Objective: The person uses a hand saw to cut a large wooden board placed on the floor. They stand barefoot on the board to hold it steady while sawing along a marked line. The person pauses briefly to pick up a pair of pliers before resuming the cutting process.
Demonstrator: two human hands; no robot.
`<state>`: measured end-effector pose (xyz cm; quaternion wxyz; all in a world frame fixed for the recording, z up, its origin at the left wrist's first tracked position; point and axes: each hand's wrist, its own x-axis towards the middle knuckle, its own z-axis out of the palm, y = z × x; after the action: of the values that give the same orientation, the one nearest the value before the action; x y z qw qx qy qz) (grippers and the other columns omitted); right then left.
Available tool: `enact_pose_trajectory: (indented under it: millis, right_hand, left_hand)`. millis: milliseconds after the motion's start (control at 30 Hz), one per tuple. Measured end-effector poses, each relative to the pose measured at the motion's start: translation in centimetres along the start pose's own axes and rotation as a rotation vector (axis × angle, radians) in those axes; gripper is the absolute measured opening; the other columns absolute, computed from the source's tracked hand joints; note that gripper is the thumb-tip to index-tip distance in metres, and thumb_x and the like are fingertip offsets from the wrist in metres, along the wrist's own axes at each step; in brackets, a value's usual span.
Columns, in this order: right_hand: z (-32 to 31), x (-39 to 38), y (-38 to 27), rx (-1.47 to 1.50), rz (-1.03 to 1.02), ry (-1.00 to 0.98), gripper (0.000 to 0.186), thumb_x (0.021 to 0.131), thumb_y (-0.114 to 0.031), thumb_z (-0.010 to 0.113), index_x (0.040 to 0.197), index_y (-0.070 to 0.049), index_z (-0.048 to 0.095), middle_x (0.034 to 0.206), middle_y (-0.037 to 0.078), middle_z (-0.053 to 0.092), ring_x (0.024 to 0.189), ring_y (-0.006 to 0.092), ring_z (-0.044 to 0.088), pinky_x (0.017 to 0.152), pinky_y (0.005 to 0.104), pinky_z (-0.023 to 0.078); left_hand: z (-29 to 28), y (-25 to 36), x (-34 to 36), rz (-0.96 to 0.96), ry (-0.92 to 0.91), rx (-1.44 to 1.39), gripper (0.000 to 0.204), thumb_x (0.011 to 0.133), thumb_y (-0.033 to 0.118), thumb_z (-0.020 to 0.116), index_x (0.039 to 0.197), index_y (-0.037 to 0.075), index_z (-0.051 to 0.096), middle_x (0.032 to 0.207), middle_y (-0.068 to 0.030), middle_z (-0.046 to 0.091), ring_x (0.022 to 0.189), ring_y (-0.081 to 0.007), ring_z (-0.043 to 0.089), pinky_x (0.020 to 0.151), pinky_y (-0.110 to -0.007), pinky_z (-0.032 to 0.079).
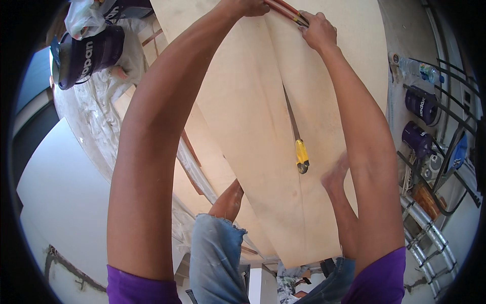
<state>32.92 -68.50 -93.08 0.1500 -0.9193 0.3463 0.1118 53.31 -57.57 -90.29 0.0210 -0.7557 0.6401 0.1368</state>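
Both arms reach forward over a large pale plywood sheet (243, 106). At the upper edge of the view, my left hand (248, 7) is closed at the left end of a slim reddish-orange tool with paired bars (287, 11); part of this hand is cut off. My right hand (320, 33) grips the tool's right end, fingers bent around it. The tool's exact kind is unclear. Nearer me, a handsaw (301, 152) with a yellow and black handle rests on the plywood, its narrow blade pointing away along a thin dark line in the sheet.
My bare foot (336, 175) presses on the sheet's right side. Purple buckets (93, 55) and crumpled plastic sheeting (96, 111) lie at the left. On the right are more purple buckets (421, 105), a plastic bottle (428, 72), black bars (455, 76) and a metal ladder (430, 240).
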Motion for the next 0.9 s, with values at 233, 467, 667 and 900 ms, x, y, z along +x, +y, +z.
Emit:
enact_pose_trajectory:
  millis: [233, 467, 667, 900]
  right_hand:
    - [0.4, -4.2, 0.2, -0.043, -0.336, -0.030, 0.050, 0.088, -0.013, 0.062, 0.133, -0.032, 0.051, 0.112, 0.007, 0.053, 0.107, 0.0249, 0.056, 0.087, 0.0460, 0.043]
    - [1.2, -7.5, 1.9, -0.021, -0.406, -0.095, 0.057, 0.087, -0.007, 0.060, 0.137, -0.031, 0.049, 0.117, 0.005, 0.051, 0.108, 0.0237, 0.053, 0.091, 0.0438, 0.039]
    - [4.3, -19.6, -0.4, 0.401, -0.004, 0.197, 0.053, 0.090, -0.021, 0.061, 0.140, -0.014, 0.047, 0.121, 0.013, 0.056, 0.110, 0.0289, 0.055, 0.095, 0.0446, 0.042]
    - [7.8, -41.9, 0.7, 0.779, 0.351, -0.073, 0.042, 0.087, -0.014, 0.066, 0.125, 0.000, 0.054, 0.105, 0.016, 0.061, 0.100, 0.0283, 0.059, 0.088, 0.0381, 0.046]
  left_hand:
    - [0.9, -2.1, -0.3, 0.054, 0.075, 0.008, 0.027, 0.082, 0.029, 0.057, 0.089, 0.005, 0.065, 0.090, -0.0172, 0.064, 0.095, -0.0321, 0.060, 0.089, -0.044, 0.044]
    - [1.6, -1.2, 0.5, 0.031, 0.035, -0.031, 0.032, 0.084, 0.034, 0.059, 0.093, 0.003, 0.064, 0.094, -0.0176, 0.063, 0.098, -0.0329, 0.058, 0.088, -0.045, 0.045]
    - [3.8, 2.2, -6.5, -0.208, 0.489, -0.412, 0.054, 0.085, 0.032, 0.064, 0.131, 0.009, 0.050, 0.140, -0.0209, 0.043, 0.123, -0.0373, 0.048, 0.104, -0.045, 0.037]
    - [10.7, 8.7, -26.6, -1.177, 0.795, -0.810, 0.066, 0.088, 0.039, 0.067, 0.129, -0.008, 0.045, 0.137, -0.0258, 0.043, 0.133, -0.0368, 0.036, 0.110, -0.044, 0.029]
